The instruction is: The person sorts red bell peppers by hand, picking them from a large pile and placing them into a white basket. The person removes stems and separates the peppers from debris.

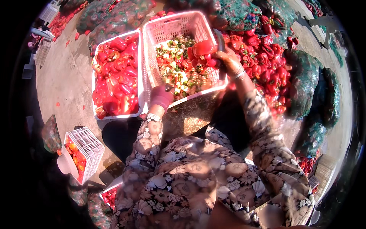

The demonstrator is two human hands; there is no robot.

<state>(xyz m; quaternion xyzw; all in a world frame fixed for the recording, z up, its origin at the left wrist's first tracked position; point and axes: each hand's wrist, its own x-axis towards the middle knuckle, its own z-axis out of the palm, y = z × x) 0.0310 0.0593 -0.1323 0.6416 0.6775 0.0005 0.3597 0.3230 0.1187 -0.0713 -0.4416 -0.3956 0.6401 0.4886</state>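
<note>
My right hand (231, 63) grips a curved knife (220, 41), its blade pointing up and away from me. Against those fingers is a red bell pepper (203, 48), above the right side of a plastic crate (167, 26). Pepper cores and green stem trimmings (178, 70) cover the crate's bottom. My left hand (162, 96), in a purple-pink glove, is at the crate's near left corner with curled fingers; whether it holds anything is hidden. To its left stands a white crate (140, 71) filled with red peppers (117, 77).
A heap of red peppers (266, 68) spreads on the right, beside green mesh sacks (303, 81). More filled sacks (120, 24) lie at the far side. At lower left, a tilted crate (90, 148) holds orange-red peppers. Concrete floor (65, 83) shows on the left.
</note>
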